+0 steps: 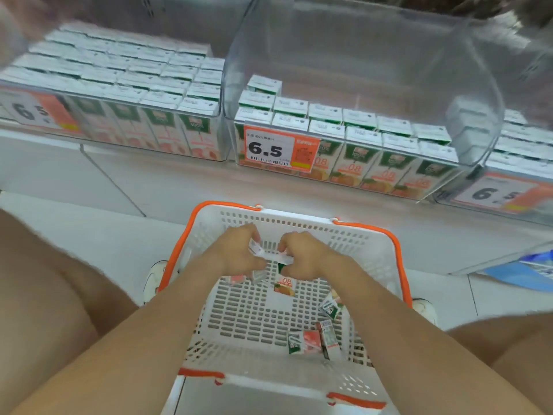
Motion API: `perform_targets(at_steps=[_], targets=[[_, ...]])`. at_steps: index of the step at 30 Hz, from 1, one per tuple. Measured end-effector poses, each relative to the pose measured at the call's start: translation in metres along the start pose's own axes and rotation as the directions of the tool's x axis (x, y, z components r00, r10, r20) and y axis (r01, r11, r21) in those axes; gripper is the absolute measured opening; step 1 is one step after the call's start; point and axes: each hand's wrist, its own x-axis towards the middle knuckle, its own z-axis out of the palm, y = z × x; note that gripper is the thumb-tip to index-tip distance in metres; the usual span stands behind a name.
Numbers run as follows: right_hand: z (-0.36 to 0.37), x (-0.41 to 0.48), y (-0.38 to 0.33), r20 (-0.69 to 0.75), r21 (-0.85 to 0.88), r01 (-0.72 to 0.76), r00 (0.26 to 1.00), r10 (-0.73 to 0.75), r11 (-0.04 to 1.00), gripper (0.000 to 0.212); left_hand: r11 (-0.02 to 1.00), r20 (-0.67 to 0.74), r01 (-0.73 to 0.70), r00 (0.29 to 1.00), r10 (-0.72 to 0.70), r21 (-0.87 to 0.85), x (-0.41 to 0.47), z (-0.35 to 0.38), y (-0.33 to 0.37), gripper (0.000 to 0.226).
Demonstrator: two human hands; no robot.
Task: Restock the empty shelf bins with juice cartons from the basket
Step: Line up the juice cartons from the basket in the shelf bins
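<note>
"Where are the cartons?"

"In my grip, low over the far end of the basket point(401, 265). My left hand point(239, 254) has its fingers curled round a small bunch of juice cartons point(258, 249). My right hand point(302, 257) is closed on an orange-printed carton point(284, 285) that hangs under its palm. The two hands are just beside each other, with a white carton edge running between them."

"What else is in the basket?"

"A few loose cartons point(302, 341), lying tumbled on its floor near the right wall, closer to me."

"And the shelf?"

"Straight ahead is the clear middle bin point(389, 70). Cartons stand only along its front and left side, behind a price tag point(269, 149) reading 6.5. The left bin point(119, 98) beside it is packed full."
</note>
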Motion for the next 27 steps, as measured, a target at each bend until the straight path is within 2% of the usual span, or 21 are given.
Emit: perform_targets(at_steps=[2, 4, 6, 9, 13, 17, 20, 23, 27], targets=[[-0.027, -0.018, -0.016, 0.011, -0.067, 0.061, 0.998, -0.06, 0.996, 0.053, 0.996, 0.069, -0.055, 0.996, 0.051, 0.068, -0.011, -0.02, 0.021, 0.05], [-0.055, -0.035, -0.032, 0.013, -0.124, 0.103, 0.995, -0.102, 0.987, 0.048, 0.98, 0.118, -0.136, 0.986, 0.119, 0.148, -0.022, -0.044, 0.039, 0.042], [-0.08, -0.056, -0.051, -0.004, -0.156, 0.131, 0.991, -0.133, 0.979, 0.036, 0.953, 0.125, -0.193, 0.978, 0.167, 0.232, -0.036, -0.071, 0.058, 0.035], [-0.113, -0.085, -0.073, -0.032, -0.206, 0.172, 0.983, -0.183, 0.963, 0.03, 0.912, 0.107, -0.257, 0.966, 0.235, 0.32, -0.058, -0.113, 0.085, 0.045], [-0.164, -0.123, -0.094, -0.17, -0.298, 0.243, 0.938, -0.302, 0.923, 0.039, 0.908, 0.036, -0.337, 0.94, 0.339, 0.251, -0.089, -0.163, 0.119, 0.039], [-0.215, -0.148, -0.107, -0.419, -0.346, 0.273, 0.811, -0.408, 0.898, 0.045, 0.903, -0.09, -0.423, 0.899, 0.429, 0.076, -0.1, -0.202, 0.133, 0.026], [-0.235, -0.151, -0.105, -0.631, -0.237, 0.365, 0.647, -0.429, 0.9, 0.044, 0.865, -0.239, -0.483, 0.864, 0.444, -0.136, -0.102, -0.216, 0.136, 0.025], [-0.235, -0.139, -0.099, -0.79, 0.017, 0.43, 0.559, -0.251, 0.902, 0.042, 0.787, -0.466, -0.527, 0.811, 0.353, -0.322, -0.098, -0.216, 0.14, 0.029], [-0.237, -0.116, -0.095, -0.853, 0.264, 0.454, 0.521, -0.013, 0.851, 0.03, 0.817, -0.674, -0.536, 0.686, 0.276, -0.212, -0.088, -0.215, 0.148, 0.025]])
